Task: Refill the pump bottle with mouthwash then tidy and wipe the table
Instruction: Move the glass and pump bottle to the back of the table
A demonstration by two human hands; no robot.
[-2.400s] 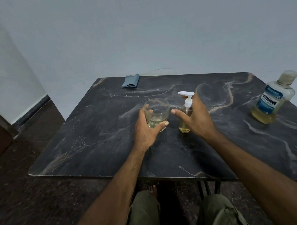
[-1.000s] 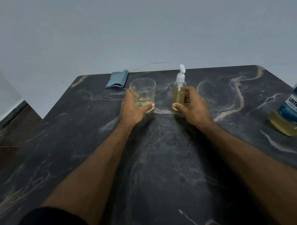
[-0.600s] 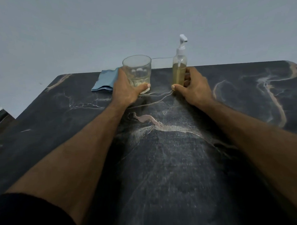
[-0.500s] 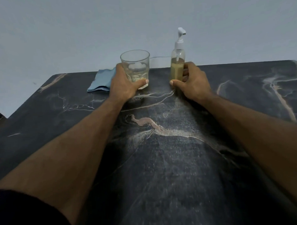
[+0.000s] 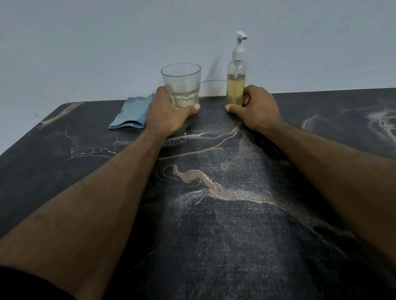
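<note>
Pump bottle (image 5: pixel 236 85) stands upright near the far edge of the dark marbled surface (image 5: pixel 229 227), its long axis vertical. We see the white pump head (image 5: pixel 240 37) at the top, its nozzle pointing to the right. Yellowish liquid fills the clear body to roughly two thirds of its height. The right hand (image 5: pixel 255 110) holds the bottle at its base: the thumb lies along the near side, low against the surface, and the fingers (image 5: pixel 247 98) curl round the right side of the body.

Just left of the bottle, apart from it, stands a faceted drinking glass (image 5: pixel 181 85), upright, mouth upward, with a shallow layer of pale liquid at the bottom. The left hand (image 5: pixel 166 116) grips the glass near its base, the thumb across the near side and the fingers wrapped behind it on the left, where we cannot see their tips.

A folded blue cloth (image 5: pixel 133 114) lies flat on the surface just left of the left hand, partly hidden behind it. Both forearms reach across the surface from the near edge. A plain pale wall (image 5: pixel 99 41) rises behind the far edge, and a thin wire (image 5: pixel 212 81) shows against it between glass and bottle.
</note>
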